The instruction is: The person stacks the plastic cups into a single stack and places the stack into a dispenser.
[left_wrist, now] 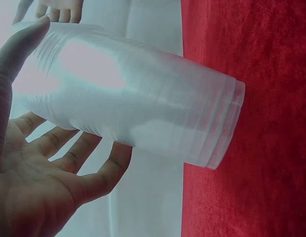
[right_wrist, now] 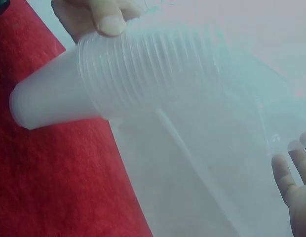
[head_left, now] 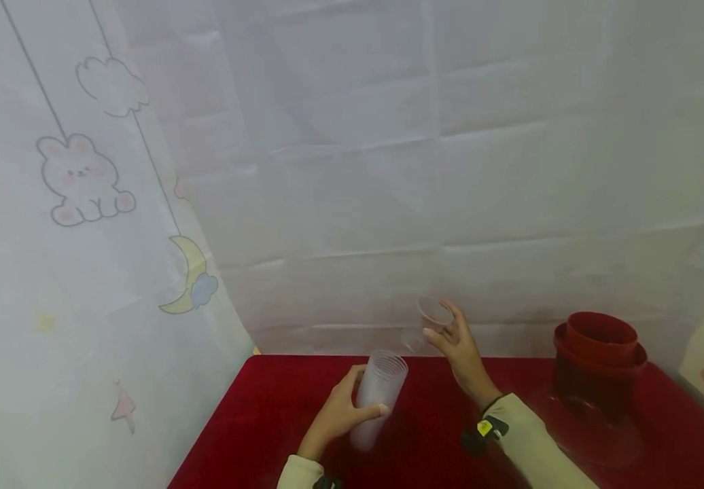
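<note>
A stack of nested clear plastic cups (head_left: 382, 387) leans in my left hand (head_left: 338, 413), with the thumb on one side and the fingers on the other. In the left wrist view the stack (left_wrist: 143, 94) lies across the palm side, its closed end over the red cloth. My right hand (head_left: 463, 353) pinches a single clear plastic cup (head_left: 431, 314) by its side, above and to the right of the stack. The right wrist view shows the stack (right_wrist: 123, 74) from its ribbed rims, with my right fingertips (right_wrist: 281, 168) at the right edge; the single cup is washed out there.
Red cloth (head_left: 291, 401) covers the table. On its right side stands a red round container (head_left: 599, 360) with a second red rim inside it. A pale creased sheet (head_left: 352, 204) hangs behind the table, and a sheet with cartoon drawings (head_left: 83, 180) hangs at left.
</note>
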A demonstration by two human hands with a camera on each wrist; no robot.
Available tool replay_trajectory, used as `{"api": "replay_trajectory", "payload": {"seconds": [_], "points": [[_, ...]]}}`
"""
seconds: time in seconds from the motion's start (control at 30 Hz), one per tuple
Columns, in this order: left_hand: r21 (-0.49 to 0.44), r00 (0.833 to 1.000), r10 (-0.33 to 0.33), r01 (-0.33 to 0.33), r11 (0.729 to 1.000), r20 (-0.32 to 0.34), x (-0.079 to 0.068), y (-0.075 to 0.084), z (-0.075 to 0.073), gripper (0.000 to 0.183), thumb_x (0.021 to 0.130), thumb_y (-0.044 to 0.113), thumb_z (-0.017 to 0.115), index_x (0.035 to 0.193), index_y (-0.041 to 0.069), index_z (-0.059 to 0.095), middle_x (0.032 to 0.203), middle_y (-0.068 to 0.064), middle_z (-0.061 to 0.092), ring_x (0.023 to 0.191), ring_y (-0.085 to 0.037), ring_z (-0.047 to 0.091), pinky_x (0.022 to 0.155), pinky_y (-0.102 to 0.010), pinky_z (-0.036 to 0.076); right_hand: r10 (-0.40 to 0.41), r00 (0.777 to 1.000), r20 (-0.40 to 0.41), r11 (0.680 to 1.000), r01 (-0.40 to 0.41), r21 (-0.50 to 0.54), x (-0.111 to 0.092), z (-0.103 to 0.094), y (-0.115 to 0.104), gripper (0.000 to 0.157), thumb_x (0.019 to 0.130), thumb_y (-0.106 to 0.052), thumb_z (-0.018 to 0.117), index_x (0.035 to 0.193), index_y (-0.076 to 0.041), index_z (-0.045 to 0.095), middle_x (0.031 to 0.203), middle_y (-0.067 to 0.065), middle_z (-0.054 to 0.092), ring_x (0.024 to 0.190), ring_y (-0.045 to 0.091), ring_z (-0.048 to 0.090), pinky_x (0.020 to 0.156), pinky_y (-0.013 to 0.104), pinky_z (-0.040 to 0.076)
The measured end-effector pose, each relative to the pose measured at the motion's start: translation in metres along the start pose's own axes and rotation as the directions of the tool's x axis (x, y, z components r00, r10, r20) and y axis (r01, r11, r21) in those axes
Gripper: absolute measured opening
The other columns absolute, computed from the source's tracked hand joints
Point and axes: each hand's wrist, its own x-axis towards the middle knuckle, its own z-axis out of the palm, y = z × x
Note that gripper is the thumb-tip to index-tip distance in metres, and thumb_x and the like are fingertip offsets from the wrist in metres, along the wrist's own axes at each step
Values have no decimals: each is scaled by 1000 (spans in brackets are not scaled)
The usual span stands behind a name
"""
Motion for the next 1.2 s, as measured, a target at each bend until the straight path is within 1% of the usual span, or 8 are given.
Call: {"api": "replay_trajectory", "payload": {"seconds": [0.17, 0.33, 0.53, 0.6, 0.77, 0.87, 1.03, 1.2], "points": [[0, 1000, 4, -4, 1000, -3, 1, 2, -2, 71, 82, 38, 82, 141, 27, 45, 127, 0, 60, 109, -18, 62, 77, -33, 55, -26, 1000, 17, 999, 26, 21, 2, 2, -3, 75, 98, 0, 58, 158, -9, 15, 138, 18, 50, 120, 15, 57, 93, 25, 50], [3, 1000, -9, 9, 1000, -5, 0, 2, -2, 70, 82, 38, 82, 141, 27, 45, 125, 0, 61, 107, -17, 62, 76, -32, 55, -42, 999, 30, 998, 41, 43, 2, 5, -5, 75, 97, 2, 59, 158, -8, 16, 137, 17, 52, 121, 17, 57, 92, 26, 51], [2, 1000, -16, 16, 1000, -6, 0, 1, 0, 71, 82, 40, 82, 141, 27, 45, 126, 0, 60, 109, -17, 62, 77, -33, 55, -50, 997, 61, 997, 47, 57, 0, 11, -7, 73, 97, 3, 58, 157, -8, 17, 135, 5, 58, 122, 17, 58, 94, 27, 50], [5, 1000, -17, 17, 1000, -6, 0, 0, 0, 71, 82, 40, 82, 141, 27, 45, 126, 1, 60, 109, -17, 61, 78, -33, 55, -50, 997, 66, 997, 46, 66, -1, 13, -8, 73, 97, 3, 58, 157, -8, 17, 135, 6, 57, 122, 16, 58, 95, 27, 50], [12, 1000, -11, 11, 1000, -7, 0, -2, 0, 70, 82, 38, 82, 141, 25, 45, 126, 0, 61, 108, -17, 62, 78, -33, 55, -52, 996, 76, 996, 46, 72, -2, 17, -11, 73, 97, 2, 58, 157, -9, 18, 140, 20, 52, 123, 17, 58, 96, 27, 49], [15, 1000, -2, 2, 1000, -4, 0, -2, 0, 70, 82, 36, 82, 141, 24, 45, 126, -1, 61, 108, -18, 62, 78, -34, 55, -61, 994, 95, 996, 55, 67, -4, 18, -12, 72, 97, 3, 57, 157, -9, 18, 141, 24, 50, 125, 19, 57, 95, 28, 50], [17, 1000, -7, 7, 1000, -2, 1, -1, 0, 71, 82, 39, 82, 141, 25, 45, 126, 1, 61, 109, -17, 62, 79, -33, 54, -68, 989, 128, 994, 57, 88, -7, 20, -11, 72, 98, 2, 57, 157, -7, 17, 140, 17, 54, 127, 23, 55, 95, 31, 51], [16, 1000, -12, 12, 1000, -1, 0, 1, 0, 71, 83, 40, 81, 141, 26, 45, 126, 1, 61, 109, -17, 61, 80, -34, 54, -62, 986, 156, 994, 48, 95, -10, 21, -9, 71, 99, 1, 56, 157, -10, 18, 140, 9, 55, 128, 18, 55, 96, 32, 50]]}}
